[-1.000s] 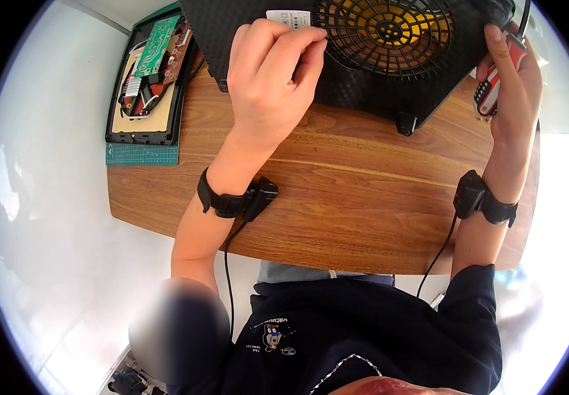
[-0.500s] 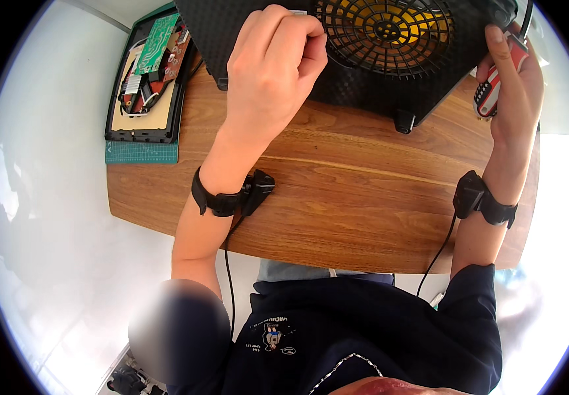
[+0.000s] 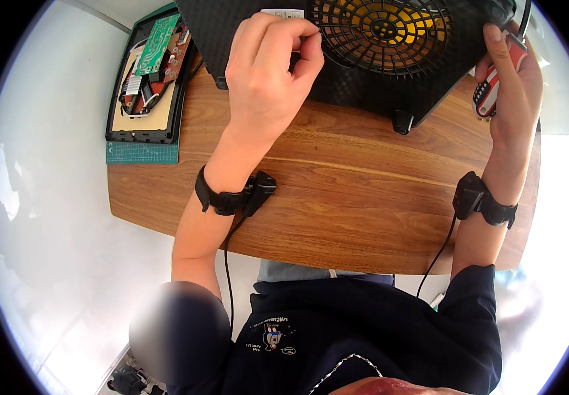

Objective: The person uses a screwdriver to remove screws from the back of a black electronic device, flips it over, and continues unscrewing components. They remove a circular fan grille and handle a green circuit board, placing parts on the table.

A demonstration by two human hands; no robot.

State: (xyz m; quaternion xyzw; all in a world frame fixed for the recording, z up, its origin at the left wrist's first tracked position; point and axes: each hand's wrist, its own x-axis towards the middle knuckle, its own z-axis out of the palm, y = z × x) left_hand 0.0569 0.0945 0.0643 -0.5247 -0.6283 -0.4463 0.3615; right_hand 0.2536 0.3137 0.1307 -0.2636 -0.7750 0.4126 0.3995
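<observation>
Head view looks down on a wooden table (image 3: 337,191) with a large black device (image 3: 363,59) lying at its far edge, a round grille (image 3: 383,33) in it showing yellow behind the slats. Left hand (image 3: 268,69) rests on the black device's left part, fingers curled in, thumb and forefinger pinched together just beside the grille's left rim and below a small white label (image 3: 282,12); what they pinch is too small to tell. Right hand (image 3: 511,79) is at the device's right edge, fingers closed around a red and black tool (image 3: 488,92), with the thumb stretched up along the casing. A small black foot (image 3: 399,122) of the device sits on the table near its near edge. Both wrists wear black bands (image 3: 222,197) with cables running back toward the person. Far left, well apart from the hands, a black tray (image 3: 141,135) on a green cutting mat (image 3: 141,153) holds a green circuit board (image 3: 158,43) and other parts.
</observation>
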